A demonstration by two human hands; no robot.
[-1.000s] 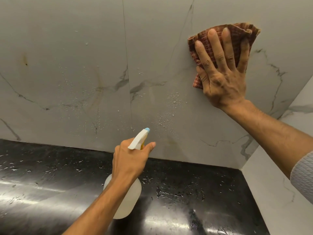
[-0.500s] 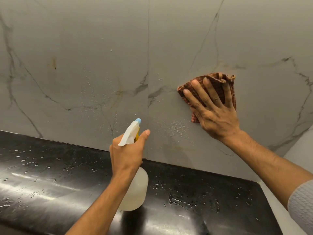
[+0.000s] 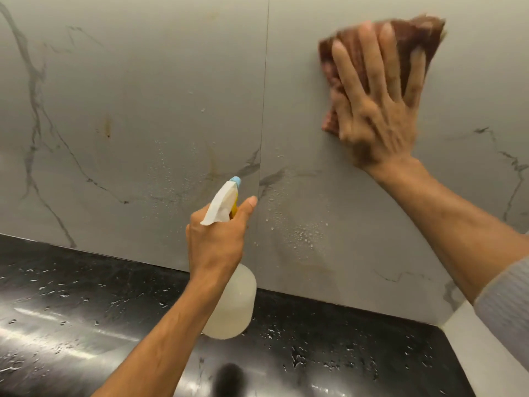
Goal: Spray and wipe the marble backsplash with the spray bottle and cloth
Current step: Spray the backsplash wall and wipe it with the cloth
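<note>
The grey marble backsplash (image 3: pixel 143 96) with dark veins fills the upper view. Spray droplets (image 3: pixel 303 233) cling to it low in the middle, and brownish stains show left of the tile seam. My right hand (image 3: pixel 378 110) lies flat with fingers spread, pressing a reddish-brown checked cloth (image 3: pixel 415 38) against the wall at the upper right; both are blurred by motion. My left hand (image 3: pixel 217 242) grips the neck of a translucent spray bottle (image 3: pixel 234 305) with a white trigger head and blue nozzle, pointed at the wall near the seam.
A glossy black countertop (image 3: pixel 86 325), wet with scattered drops, runs below the backsplash. A white side wall (image 3: pixel 492 362) meets it in the right corner. A vertical tile seam (image 3: pixel 264 96) divides the backsplash.
My right hand has swept the cloth up and to the right along the wall, after first dropping from a high spot. The left hand keeps the bottle aimed at the seam.
</note>
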